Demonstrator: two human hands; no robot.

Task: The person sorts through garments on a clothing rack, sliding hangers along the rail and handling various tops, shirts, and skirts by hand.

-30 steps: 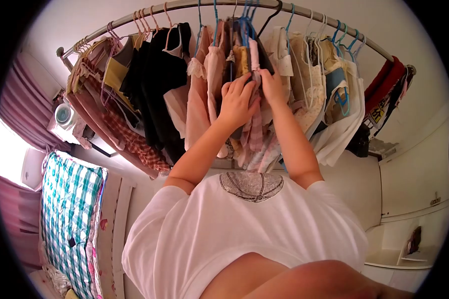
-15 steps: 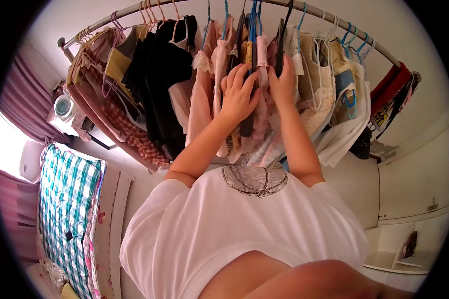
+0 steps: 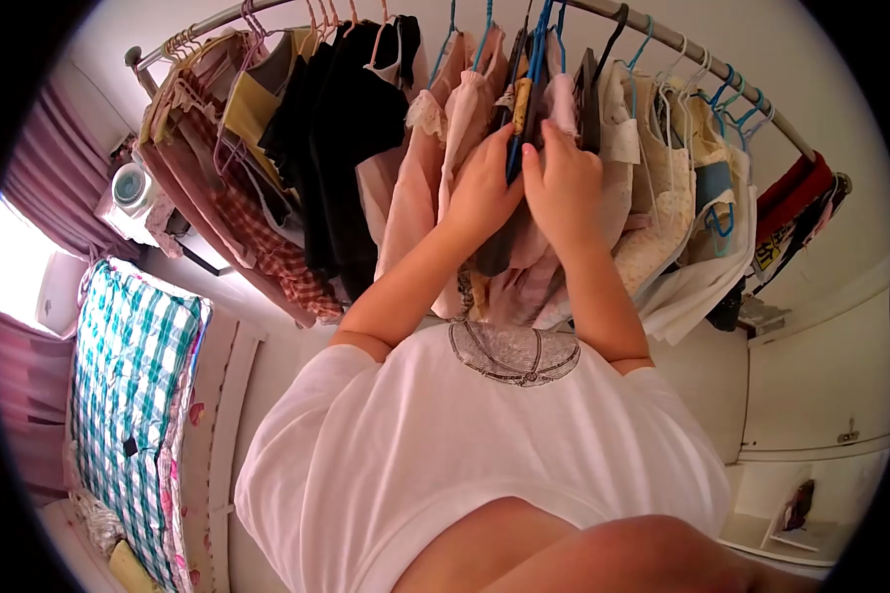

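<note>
Both hands are at the middle of a row of hung clothes. My left hand [image 3: 485,190] has its fingers closed at the edge of a dark garment [image 3: 494,255], below a yellow patterned one [image 3: 521,104]. Beside it, my right hand [image 3: 568,188] curls round a pink garment [image 3: 562,99], thumb pointing toward the left hand; its other fingertips are partly hidden. A blue hanger [image 3: 514,158] shows in the narrow gap between the hands. Pale pink blouses [image 3: 415,188] hang just left of them, and a cream top [image 3: 620,148] to the right.
A curved metal rail [image 3: 643,22] carries the clothes. Black garments [image 3: 361,148] hang at left, a white garment [image 3: 707,287] and a red one [image 3: 793,193] at right. A green checked quilt [image 3: 133,385] lies at lower left. A white cabinet [image 3: 821,376] stands at right.
My hands have come closer together, and the fingers, spread over the clothes before, are now curled in among them. The view has shifted slightly, with the rail now further right.
</note>
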